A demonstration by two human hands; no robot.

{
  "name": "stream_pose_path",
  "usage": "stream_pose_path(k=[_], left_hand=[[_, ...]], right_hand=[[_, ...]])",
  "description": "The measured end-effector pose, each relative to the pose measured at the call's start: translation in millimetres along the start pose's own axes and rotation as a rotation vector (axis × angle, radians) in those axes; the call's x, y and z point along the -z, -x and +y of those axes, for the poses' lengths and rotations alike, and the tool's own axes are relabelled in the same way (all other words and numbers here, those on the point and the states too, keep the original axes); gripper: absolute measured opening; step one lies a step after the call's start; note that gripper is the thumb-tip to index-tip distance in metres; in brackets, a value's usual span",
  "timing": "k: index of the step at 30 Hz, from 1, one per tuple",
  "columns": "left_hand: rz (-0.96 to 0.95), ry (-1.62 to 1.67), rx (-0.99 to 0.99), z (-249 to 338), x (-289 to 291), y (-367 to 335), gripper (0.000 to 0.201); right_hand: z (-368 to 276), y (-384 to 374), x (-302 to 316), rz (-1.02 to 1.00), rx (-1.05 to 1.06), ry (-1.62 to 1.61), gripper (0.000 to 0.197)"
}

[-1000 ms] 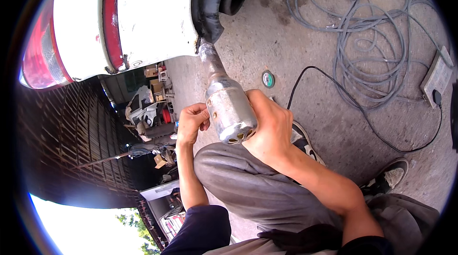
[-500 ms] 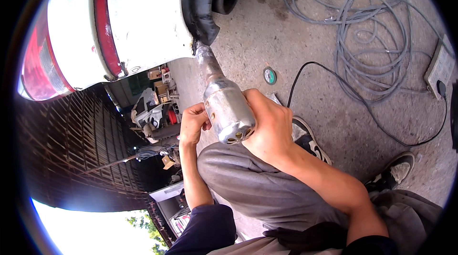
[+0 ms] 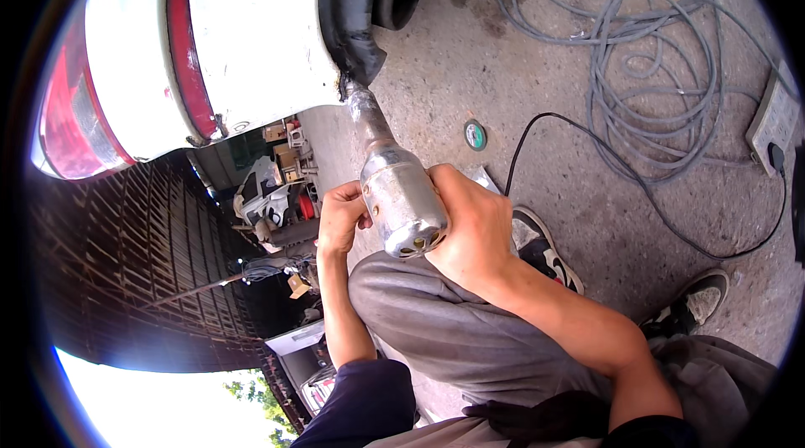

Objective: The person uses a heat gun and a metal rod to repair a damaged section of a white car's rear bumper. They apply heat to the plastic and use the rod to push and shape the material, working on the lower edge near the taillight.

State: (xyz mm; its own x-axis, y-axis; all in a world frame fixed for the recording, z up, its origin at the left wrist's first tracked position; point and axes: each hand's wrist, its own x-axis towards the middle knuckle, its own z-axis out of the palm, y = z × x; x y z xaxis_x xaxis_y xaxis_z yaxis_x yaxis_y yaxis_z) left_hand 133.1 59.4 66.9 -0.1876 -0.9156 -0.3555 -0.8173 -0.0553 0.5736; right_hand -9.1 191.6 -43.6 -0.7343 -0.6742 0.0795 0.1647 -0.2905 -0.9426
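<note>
A silver cylindrical power tool (image 3: 401,196) points up and left, its narrow nose touching the lower edge of a white car body panel (image 3: 251,28) beside the dark wheel arch (image 3: 360,20). My right hand (image 3: 474,226) is wrapped around the tool's body from the right. My left hand (image 3: 340,217) grips it from the left, fingers curled at its side. Both forearms rise from the lower edge over my grey-trousered knee (image 3: 436,330).
A red tail light (image 3: 67,112) sits at the left. Coiled grey cables (image 3: 646,54) and a white power strip (image 3: 776,117) lie on the concrete at right. A black cord (image 3: 637,188) runs past a small round green disc (image 3: 475,134). My shoes (image 3: 545,251) rest below.
The view has shifted slightly, so the car panel and tool sit a little differently in frame. Both hands keep the same grip on the tool.
</note>
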Motion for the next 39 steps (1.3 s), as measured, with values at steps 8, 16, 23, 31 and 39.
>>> stream_pose_path(k=[8, 16, 23, 31, 39], left_hand=[[-0.020, -0.029, -0.009, 7, 1, -2, 0.008], [-0.013, -0.057, 0.004, 9, -1, -1, 0.011], [-0.012, -0.045, 0.023, 9, -1, 1, 0.013], [0.023, -0.054, -0.013, 28, -14, 12, 0.007], [-0.055, -0.075, -0.035, -2, 7, -3, 0.007]], right_hand=[[-15, -15, 13, -0.028, 0.009, 0.009, 0.022], [-16, -12, 11, 0.005, 0.075, 0.028, 0.023], [-7, -5, 5, -0.051, 0.012, 0.069, 0.022], [-14, -13, 11, -0.026, 0.039, 0.030, 0.021], [-15, -8, 8, 0.020, 0.113, 0.014, 0.022]])
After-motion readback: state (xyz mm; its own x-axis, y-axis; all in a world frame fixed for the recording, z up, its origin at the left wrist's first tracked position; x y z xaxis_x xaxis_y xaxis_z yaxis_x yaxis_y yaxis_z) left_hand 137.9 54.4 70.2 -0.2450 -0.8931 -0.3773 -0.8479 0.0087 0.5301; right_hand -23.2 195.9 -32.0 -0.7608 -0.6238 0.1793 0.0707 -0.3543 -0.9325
